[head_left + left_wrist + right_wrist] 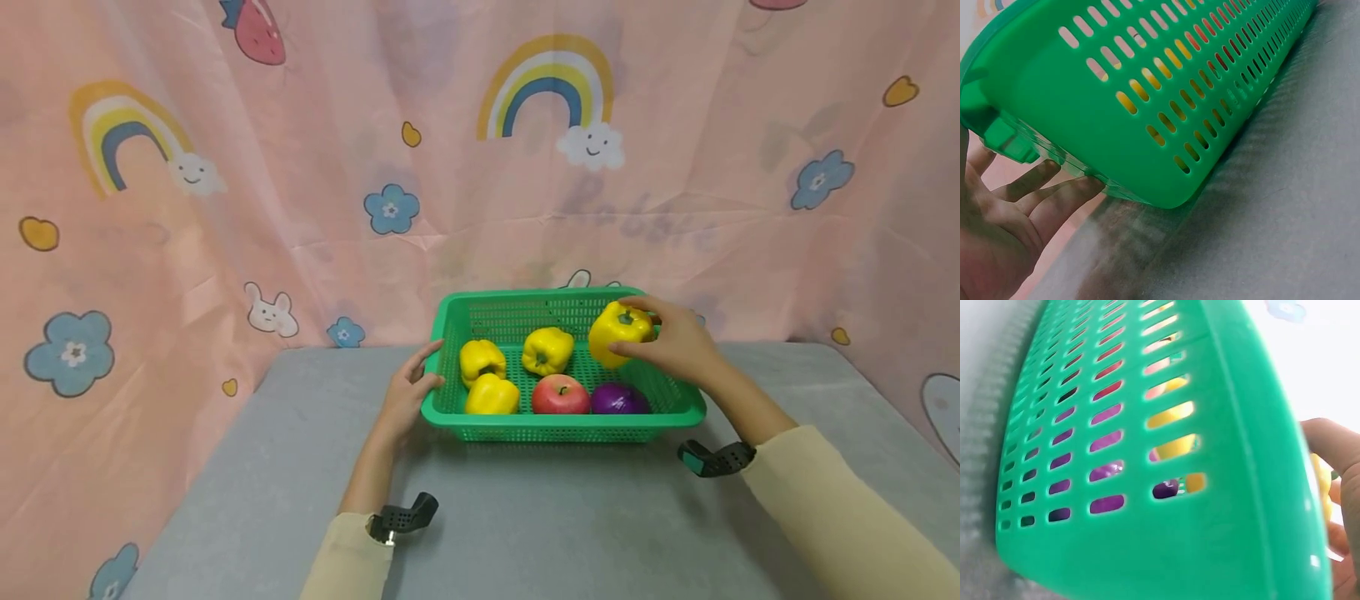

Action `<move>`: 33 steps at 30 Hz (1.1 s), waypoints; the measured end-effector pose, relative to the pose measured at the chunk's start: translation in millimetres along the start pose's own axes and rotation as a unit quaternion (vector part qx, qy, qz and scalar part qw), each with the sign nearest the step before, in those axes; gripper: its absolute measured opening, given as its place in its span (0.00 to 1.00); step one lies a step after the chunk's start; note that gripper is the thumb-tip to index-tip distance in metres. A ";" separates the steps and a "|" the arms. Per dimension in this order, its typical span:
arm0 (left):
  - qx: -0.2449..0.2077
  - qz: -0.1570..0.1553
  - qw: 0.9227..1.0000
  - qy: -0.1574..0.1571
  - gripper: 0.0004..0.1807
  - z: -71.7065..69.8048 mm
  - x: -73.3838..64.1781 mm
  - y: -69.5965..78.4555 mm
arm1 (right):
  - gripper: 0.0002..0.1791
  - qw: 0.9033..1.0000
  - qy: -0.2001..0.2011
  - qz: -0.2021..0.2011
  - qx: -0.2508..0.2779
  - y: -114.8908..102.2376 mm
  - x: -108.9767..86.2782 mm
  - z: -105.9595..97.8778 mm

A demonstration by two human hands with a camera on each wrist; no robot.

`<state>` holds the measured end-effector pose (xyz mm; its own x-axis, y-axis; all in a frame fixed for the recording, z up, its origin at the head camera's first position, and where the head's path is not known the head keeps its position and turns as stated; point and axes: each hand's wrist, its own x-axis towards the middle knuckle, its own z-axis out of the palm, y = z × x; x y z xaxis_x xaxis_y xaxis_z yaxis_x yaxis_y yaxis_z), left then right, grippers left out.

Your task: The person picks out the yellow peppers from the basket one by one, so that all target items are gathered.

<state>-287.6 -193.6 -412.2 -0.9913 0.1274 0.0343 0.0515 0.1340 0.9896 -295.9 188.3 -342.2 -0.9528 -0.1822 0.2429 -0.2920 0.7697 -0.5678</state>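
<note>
At the left, the left hand (405,398) spreads its fingers, nearly straight, against the end of a green basket (562,421), touching it without gripping anything. The basket's long axis runs left to right on a grey table (540,517). Inside, two yellow peppers sit near the left end: the rear pepper (480,360) turns its dimpled end toward the front right, while the front pepper (492,395) shows no stem. Next come a middle pepper (549,348), stem toward the front left, one red apple (561,395), stem up, and one round purple item (619,399). The right hand (675,340), partly closed, pinches the held pepper (613,337) between thumb and fingers over the basket's right part; its stem points up, long axis near upright, slightly tilted. Yellow peppers total four.
</note>
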 end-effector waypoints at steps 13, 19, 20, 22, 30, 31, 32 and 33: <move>-0.002 -0.001 1.000 -0.006 0.32 4.9 -8.7 9.6 | 0.35 0.994 0.103 0.001 0.042 7.1 -15.9 -4.8; 0.000 -0.002 1.000 -0.010 0.32 4.8 -13.9 17.8 | 0.38 0.989 0.129 -0.027 0.070 9.1 -24.3 -9.0; -0.004 -0.001 1.000 -0.009 0.32 4.4 -12.2 14.7 | 0.39 0.988 0.135 -0.032 0.069 9.7 -25.8 -10.4; -0.010 0.002 1.000 -0.002 0.32 4.1 -7.2 5.8 | 0.40 0.986 0.148 -0.037 0.065 11.2 -28.7 -13.1; -0.002 0.011 1.000 0.019 0.31 3.7 2.1 -9.3 | 0.36 0.976 0.193 -0.071 0.078 23.2 -39.2 -23.6; -0.001 0.012 1.000 0.020 0.31 3.1 2.0 -8.8 | 0.35 0.975 0.193 -0.073 0.081 25.5 -39.4 -23.9; -0.002 0.013 1.000 0.021 0.31 2.2 1.9 -8.4 | 0.35 0.975 0.191 -0.075 0.082 27.3 -39.0 -24.2; 0.000 0.015 1.000 0.022 0.31 1.3 1.8 -7.9 | 0.35 0.976 0.189 -0.076 0.083 28.7 -38.4 -24.6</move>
<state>-289.6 -193.2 -420.2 -0.9936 0.0875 0.0708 0.0819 0.1308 0.9880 -265.6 232.4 -348.5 -0.8078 -0.0245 0.5890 -0.4669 0.6366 -0.6138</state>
